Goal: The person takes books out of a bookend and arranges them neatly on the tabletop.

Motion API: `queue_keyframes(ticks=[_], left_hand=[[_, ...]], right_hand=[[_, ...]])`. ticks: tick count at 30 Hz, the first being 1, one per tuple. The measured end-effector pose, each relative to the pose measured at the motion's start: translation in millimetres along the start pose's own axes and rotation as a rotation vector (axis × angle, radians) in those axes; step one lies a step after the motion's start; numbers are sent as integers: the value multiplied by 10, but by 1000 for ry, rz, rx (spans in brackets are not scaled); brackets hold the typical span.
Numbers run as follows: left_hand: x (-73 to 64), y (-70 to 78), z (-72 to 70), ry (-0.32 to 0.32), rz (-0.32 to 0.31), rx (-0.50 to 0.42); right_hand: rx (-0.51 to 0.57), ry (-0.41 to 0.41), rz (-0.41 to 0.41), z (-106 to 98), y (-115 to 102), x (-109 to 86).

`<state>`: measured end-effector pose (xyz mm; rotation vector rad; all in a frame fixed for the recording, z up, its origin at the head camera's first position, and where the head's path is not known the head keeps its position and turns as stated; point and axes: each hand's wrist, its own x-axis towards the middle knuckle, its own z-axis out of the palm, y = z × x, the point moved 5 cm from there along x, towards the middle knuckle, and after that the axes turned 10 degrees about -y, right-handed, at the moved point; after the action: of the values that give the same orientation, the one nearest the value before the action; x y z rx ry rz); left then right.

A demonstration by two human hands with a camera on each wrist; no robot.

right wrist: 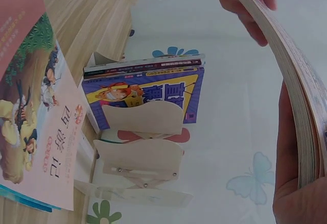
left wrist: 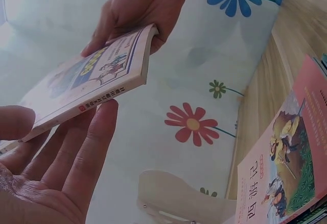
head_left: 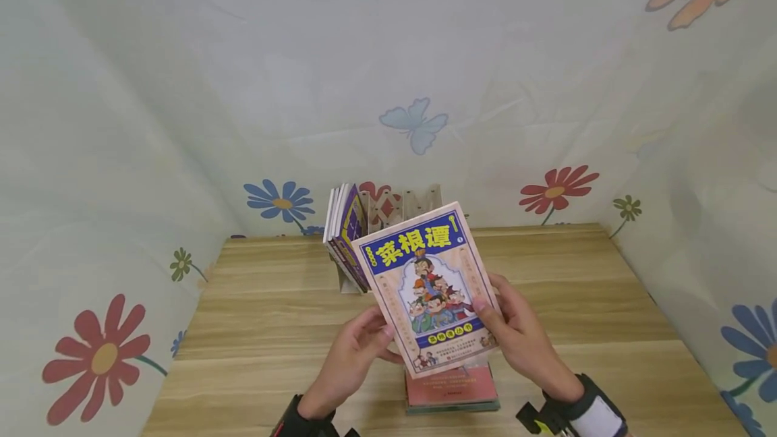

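Both hands hold up a comic-style book [head_left: 434, 295], its cover facing the head camera and tilted, with a blue title band and cartoon figures. My right hand [head_left: 525, 339] grips its right edge, thumb on the cover and fingers behind. At the lower left edge, my left hand [head_left: 352, 356] has its thumb over the cover edge and its fingers under the spine, as the left wrist view shows. Page edges of the book [right wrist: 294, 81] face the right wrist camera. Beneath it a pink-covered book [head_left: 452, 388] tops a stack on the table.
Behind the held book stands a beige folding bookend rack [right wrist: 140, 157] with several slots. Several upright books [head_left: 344, 235], one purple and yellow, lean in its left end. The wooden table [head_left: 577, 288] meets a cloth backdrop [head_left: 303, 86] printed with flowers and butterflies.
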<state>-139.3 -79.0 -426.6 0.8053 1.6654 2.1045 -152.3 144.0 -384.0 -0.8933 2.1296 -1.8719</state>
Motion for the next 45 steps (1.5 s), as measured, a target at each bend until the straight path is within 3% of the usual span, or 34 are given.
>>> queue_keyframes(ticks=[7,12,17,24,32,40,45], left_hand=[[-13,-85,8,7,15,22],[-22,-150,7,26,3,56],[-40,-238,-11,62,-53,83],[-79,-380,-54,98,-132,79],[-86,-613,-89,174,-214,20],[-68,-776,-119,236,-274,76],[-70,-866,-123,244,-325,81]], right_hand=[[6,83,87,8,146,-107],[25,92,128,13,303,-181],[-14,120,162,17,391,-232],[-143,165,279,4,484,-268],[-151,186,347,6,640,-309],[-189,200,419,9,774,-342],[-234,209,515,9,890,-395]])
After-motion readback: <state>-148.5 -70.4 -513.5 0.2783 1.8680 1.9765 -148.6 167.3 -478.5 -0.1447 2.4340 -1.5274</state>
